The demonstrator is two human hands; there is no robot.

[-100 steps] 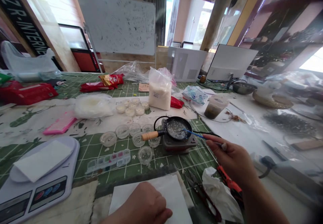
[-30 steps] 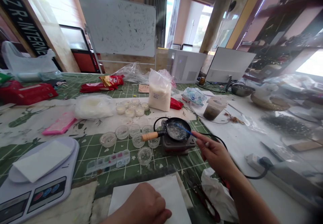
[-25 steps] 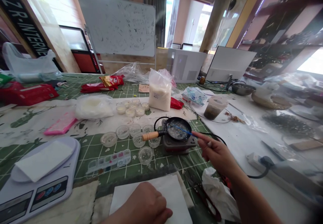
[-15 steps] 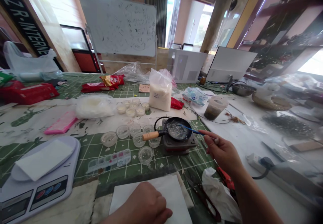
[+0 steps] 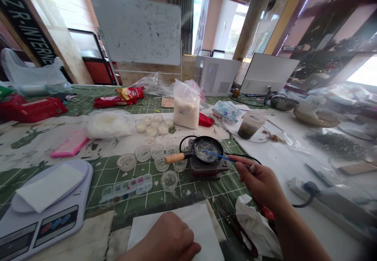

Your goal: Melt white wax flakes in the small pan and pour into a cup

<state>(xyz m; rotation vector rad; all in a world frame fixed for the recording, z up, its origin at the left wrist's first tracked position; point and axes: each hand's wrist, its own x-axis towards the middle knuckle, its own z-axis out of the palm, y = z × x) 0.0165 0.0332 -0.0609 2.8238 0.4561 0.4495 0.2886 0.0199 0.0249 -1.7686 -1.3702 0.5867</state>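
Observation:
My right hand [image 5: 259,180] grips a thin blue stirring stick [image 5: 217,155], its tip down in a small black frying pan [image 5: 207,138]. Whitish bits in clear liquid [image 5: 203,147] cover the pan's bottom. The pan rests on a small hot plate [image 5: 206,170], its wooden handle [image 5: 176,158] pointing left. My left hand [image 5: 171,235] lies closed on a sheet of white paper [image 5: 203,221]; whether anything is inside the fist is hidden. Several clear round cups [image 5: 169,180] stand left of the hot plate. A pill-box-like case [image 5: 126,188] with coloured contents is nearer me.
A kitchen scale [image 5: 70,202] with folded paper sits at left. Scissors [image 5: 240,229] and crumpled tissue [image 5: 253,221] lie by my right forearm. Behind the pan are filled cups [image 5: 151,130], a bag of white granules [image 5: 186,114] and a plastic tub [image 5: 250,125]. A power strip [image 5: 326,206] is at right.
My right hand has shifted back and forth, sweeping the blue stick through the pan; its tip now sits further left than half a second ago. My left hand has stayed in place.

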